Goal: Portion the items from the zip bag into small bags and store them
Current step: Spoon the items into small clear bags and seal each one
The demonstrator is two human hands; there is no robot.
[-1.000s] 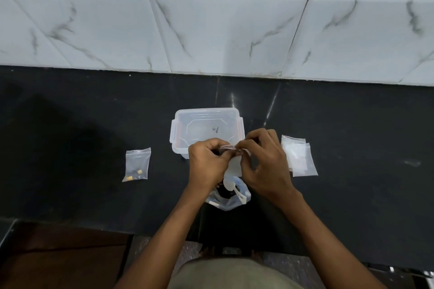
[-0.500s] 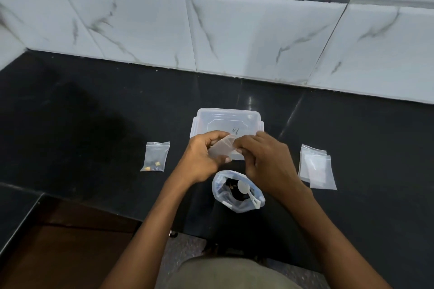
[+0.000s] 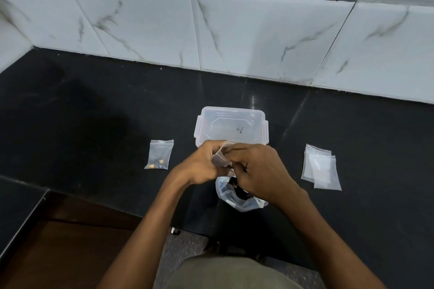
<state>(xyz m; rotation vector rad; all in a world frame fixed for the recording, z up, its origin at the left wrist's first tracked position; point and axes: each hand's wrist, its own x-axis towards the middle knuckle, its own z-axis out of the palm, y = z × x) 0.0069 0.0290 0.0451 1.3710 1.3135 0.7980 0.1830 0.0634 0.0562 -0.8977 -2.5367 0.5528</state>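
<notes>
Both hands meet over the black counter, holding a small clear bag (image 3: 221, 157) between them. My left hand (image 3: 203, 164) pinches its left side; my right hand (image 3: 259, 170) grips its right side and hides most of it. Just below the hands an open zip bag (image 3: 237, 200) stands on the counter, with dark items visible inside. A filled small bag (image 3: 159, 157) with yellowish and dark pieces lies flat to the left. Empty small bags (image 3: 320, 166) lie stacked on the right. A clear plastic box (image 3: 231, 125) sits behind the hands.
The black counter (image 3: 94, 112) meets a white marble-tile wall (image 3: 234, 30) at the back. Its front edge (image 3: 117, 205) runs diagonally at the lower left, with a brown floor below. My torso fills the bottom centre.
The camera view has shifted, so everything sits further right in the picture. My hands have drawn the small bag open a little and lifted it off the zip bag's mouth.
</notes>
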